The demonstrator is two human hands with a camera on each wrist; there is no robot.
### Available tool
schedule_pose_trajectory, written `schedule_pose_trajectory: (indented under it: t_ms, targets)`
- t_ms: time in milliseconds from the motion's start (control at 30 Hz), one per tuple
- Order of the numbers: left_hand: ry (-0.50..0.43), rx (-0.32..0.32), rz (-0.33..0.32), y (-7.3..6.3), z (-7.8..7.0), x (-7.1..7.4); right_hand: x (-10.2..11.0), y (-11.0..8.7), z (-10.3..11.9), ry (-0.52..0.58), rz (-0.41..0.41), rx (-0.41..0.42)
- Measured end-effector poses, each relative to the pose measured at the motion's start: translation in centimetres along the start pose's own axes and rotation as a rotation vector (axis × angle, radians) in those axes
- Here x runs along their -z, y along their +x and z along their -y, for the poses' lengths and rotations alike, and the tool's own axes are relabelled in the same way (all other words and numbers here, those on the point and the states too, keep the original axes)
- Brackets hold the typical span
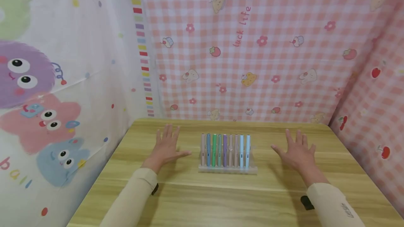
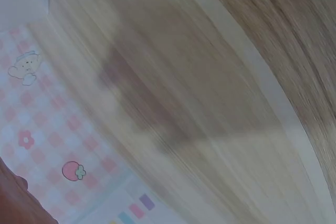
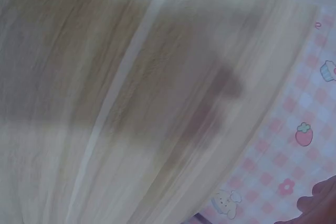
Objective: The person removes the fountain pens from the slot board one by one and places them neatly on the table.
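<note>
A clear stand (image 1: 228, 170) sits at the middle of the table, holding a row of several upright pens (image 1: 225, 150) in pinkish, blue, green, purple and light blue. To its left, my left hand (image 1: 165, 149) is spread with fingers straight and the thumb pointing toward the stand. On the other side, my right hand (image 1: 298, 152) is spread the same way, its thumb also toward the pens. Neither hand holds anything, and both are apart from the stand. Only a bit of the left hand (image 2: 21, 200) and of the right hand (image 3: 315, 205) shows in the wrist views.
The wooden table (image 1: 202, 199) reaches back to a pink checked curtain (image 1: 252, 59). A white curtain with cartoon figures (image 1: 104, 80) hangs at the left, and another checked curtain (image 1: 375, 115) at the right. Hand shadows fall on the wood in both wrist views.
</note>
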State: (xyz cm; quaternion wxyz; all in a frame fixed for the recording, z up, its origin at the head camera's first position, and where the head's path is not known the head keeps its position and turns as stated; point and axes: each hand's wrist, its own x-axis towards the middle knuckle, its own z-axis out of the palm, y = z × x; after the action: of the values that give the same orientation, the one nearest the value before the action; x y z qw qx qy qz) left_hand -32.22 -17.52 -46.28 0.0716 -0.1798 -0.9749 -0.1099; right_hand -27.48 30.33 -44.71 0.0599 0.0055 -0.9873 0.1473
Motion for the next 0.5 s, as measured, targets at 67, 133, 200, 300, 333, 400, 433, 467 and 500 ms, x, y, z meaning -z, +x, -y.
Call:
schedule_pose_trajectory:
  t_ms: [67, 133, 200, 300, 333, 400, 433, 467, 500]
  targets:
    - [-0.025, 0.002, 0.014, 0.1, -0.3, 0.1, 0.1, 0.1, 0.2, 0.020, -0.004, -0.006]
    - [-0.055, 0.012, 0.021, 0.2, -0.6, 0.1, 0.2, 0.2, 0.5, 0.037, -0.009, -0.007]
    - [-0.076, 0.017, 0.022, 0.3, -0.8, 0.0, 0.3, 0.2, 1.0, 0.060, -0.011, -0.006]
    - [-0.112, 0.015, 0.016, 0.5, -1.0, -0.2, 0.4, 0.3, 1.5, 0.103, -0.013, -0.011]
    - [-0.123, 0.016, 0.018, 0.6, -1.1, -0.3, 0.4, 0.3, 1.7, 0.114, -0.013, -0.012]
    - [-0.162, 0.014, 0.021, 0.7, -1.4, -0.4, 0.4, 0.3, 2.0, 0.134, -0.021, -0.014]
    - [-0.191, 0.014, 0.025, 0.7, -1.5, -0.4, 0.4, 0.3, 2.2, 0.144, -0.027, -0.014]
    - [-0.219, 0.015, 0.028, 0.8, -1.7, -0.4, 0.4, 0.3, 2.3, 0.155, -0.032, -0.014]
    - [-0.254, 0.018, 0.033, 0.7, -1.9, -0.4, 0.3, 0.4, 2.4, 0.162, -0.042, -0.013]
